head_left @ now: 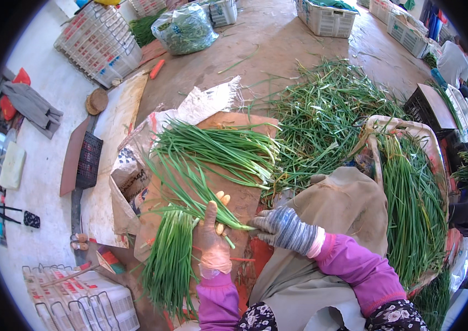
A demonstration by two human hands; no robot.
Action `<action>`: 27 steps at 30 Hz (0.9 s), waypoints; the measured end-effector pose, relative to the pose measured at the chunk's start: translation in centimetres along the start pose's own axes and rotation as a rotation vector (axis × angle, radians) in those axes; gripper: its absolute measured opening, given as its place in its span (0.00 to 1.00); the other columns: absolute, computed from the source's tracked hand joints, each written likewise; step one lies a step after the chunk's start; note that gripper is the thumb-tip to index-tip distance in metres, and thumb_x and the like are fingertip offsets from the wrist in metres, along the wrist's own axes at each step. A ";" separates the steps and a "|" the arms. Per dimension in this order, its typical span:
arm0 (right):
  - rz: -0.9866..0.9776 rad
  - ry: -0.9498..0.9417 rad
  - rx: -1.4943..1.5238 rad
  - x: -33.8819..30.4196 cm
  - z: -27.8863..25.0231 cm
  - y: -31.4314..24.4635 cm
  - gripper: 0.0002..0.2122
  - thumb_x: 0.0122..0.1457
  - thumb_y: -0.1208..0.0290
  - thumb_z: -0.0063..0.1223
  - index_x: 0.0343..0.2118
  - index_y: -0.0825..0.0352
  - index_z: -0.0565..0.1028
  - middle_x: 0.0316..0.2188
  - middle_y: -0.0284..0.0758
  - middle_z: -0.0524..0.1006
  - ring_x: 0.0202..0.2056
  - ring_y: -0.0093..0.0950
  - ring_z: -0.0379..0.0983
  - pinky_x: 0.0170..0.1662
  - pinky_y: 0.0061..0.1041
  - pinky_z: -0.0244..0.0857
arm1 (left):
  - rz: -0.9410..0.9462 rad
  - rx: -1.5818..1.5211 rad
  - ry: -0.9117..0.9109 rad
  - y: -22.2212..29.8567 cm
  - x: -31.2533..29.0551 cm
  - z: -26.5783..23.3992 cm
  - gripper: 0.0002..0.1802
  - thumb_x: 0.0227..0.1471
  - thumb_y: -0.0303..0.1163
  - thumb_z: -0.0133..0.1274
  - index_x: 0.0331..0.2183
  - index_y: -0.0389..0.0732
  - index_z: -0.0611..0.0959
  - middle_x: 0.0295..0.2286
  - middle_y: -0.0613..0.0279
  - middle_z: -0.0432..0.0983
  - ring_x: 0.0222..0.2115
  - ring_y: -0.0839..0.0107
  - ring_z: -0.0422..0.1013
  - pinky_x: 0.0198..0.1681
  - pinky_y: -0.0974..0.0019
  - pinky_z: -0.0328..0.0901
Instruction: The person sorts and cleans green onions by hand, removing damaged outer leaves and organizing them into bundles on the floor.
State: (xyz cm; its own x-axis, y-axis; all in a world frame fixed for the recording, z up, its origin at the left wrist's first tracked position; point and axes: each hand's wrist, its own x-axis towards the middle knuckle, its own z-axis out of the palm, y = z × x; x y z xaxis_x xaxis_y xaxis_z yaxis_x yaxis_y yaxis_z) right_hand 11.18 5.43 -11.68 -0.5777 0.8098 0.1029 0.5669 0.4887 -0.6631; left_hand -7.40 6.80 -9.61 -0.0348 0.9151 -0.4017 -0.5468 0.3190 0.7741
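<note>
My left hand (210, 238), with yellow covers on its fingertips, is closed around a small bunch of green chives (205, 194). Their leaves slant away to the upper left and their pale ends point right. At those pale ends my right hand (288, 228), in a grey striped glove, pinches with its fingertips. Just beyond lies a larger pile of chives (212, 149) on a brown board (162, 190), its white ends to the right. Another bunch of chives (170, 256) lies left of my left wrist, leaves hanging toward me.
At my right stands a pale basket (376, 160) heaped with long chives. A broad heap of loose green trimmings (327, 110) covers the floor ahead. A grey-brown cloth (333, 204) covers my lap. Stacked white crates (87, 298) stand at lower left, a filled plastic bag (185, 30) farther off.
</note>
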 end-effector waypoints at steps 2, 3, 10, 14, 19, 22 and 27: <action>0.074 -0.146 0.142 -0.4 -1.0 -0.8 0.19 0.51 0.61 0.53 0.43 0.67 0.70 0.32 0.40 0.74 0.34 0.36 0.73 0.36 0.29 0.66 | 0.004 -0.011 -0.023 0.2 0.0 0.3 0.21 0.52 0.36 0.51 0.45 0.35 0.73 0.37 0.52 0.74 0.12 0.89 0.53 0.12 0.84 0.50; 0.109 -0.178 0.350 -0.4 -1.7 -1.0 0.21 0.51 0.60 0.53 0.45 0.68 0.69 0.34 0.41 0.74 0.36 0.36 0.73 0.38 0.29 0.66 | 0.002 -0.002 -0.022 0.3 -0.3 0.5 0.20 0.52 0.35 0.51 0.45 0.35 0.73 0.37 0.52 0.75 0.11 0.89 0.53 0.12 0.84 0.49; 0.062 -0.366 0.961 0.3 -1.6 -1.5 0.31 0.49 0.60 0.59 0.52 0.71 0.62 0.43 0.37 0.72 0.43 0.22 0.66 0.47 0.26 0.62 | 0.051 0.093 -0.065 1.1 -2.3 1.5 0.17 0.51 0.30 0.51 0.42 0.32 0.75 0.28 0.54 0.77 0.11 0.87 0.59 0.11 0.84 0.49; 0.029 -0.480 0.946 0.1 -2.0 0.3 0.34 0.48 0.65 0.61 0.55 0.72 0.58 0.49 0.37 0.67 0.49 0.23 0.63 0.49 0.26 0.61 | 0.112 0.222 -0.067 1.7 -2.3 1.6 0.16 0.51 0.28 0.51 0.42 0.32 0.75 0.27 0.56 0.77 0.12 0.86 0.62 0.11 0.84 0.51; 0.209 -0.221 0.627 1.1 -3.0 -2.0 0.18 0.55 0.62 0.49 0.44 0.69 0.70 0.31 0.40 0.76 0.34 0.25 0.72 0.40 0.26 0.65 | 0.142 0.371 -0.029 0.4 -2.9 3.0 0.13 0.51 0.27 0.51 0.40 0.34 0.76 0.26 0.57 0.76 0.15 0.85 0.64 0.11 0.84 0.53; 0.342 0.047 0.802 0.3 -1.2 -1.4 0.16 0.56 0.62 0.49 0.41 0.69 0.72 0.29 0.38 0.76 0.32 0.24 0.73 0.38 0.25 0.66 | 0.241 0.365 0.005 0.2 -2.0 2.5 0.14 0.51 0.30 0.51 0.40 0.34 0.77 0.25 0.59 0.76 0.14 0.87 0.62 0.10 0.84 0.49; 0.269 0.679 1.342 -1.5 -1.5 2.8 0.15 0.59 0.61 0.45 0.36 0.71 0.73 0.29 0.34 0.75 0.29 0.24 0.71 0.35 0.23 0.67 | 0.250 0.254 0.051 1.6 -1.4 2.1 0.14 0.51 0.27 0.51 0.41 0.34 0.76 0.26 0.59 0.76 0.15 0.88 0.62 0.12 0.85 0.49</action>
State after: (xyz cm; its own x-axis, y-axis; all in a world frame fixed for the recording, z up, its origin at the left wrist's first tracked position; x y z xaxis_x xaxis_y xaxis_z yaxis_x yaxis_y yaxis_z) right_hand 14.52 6.06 -12.52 0.0341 0.9973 -0.0646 -0.5417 -0.0359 -0.8398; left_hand -6.42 6.54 -6.81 -0.1868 0.9611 -0.2035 -0.2913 0.1436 0.9458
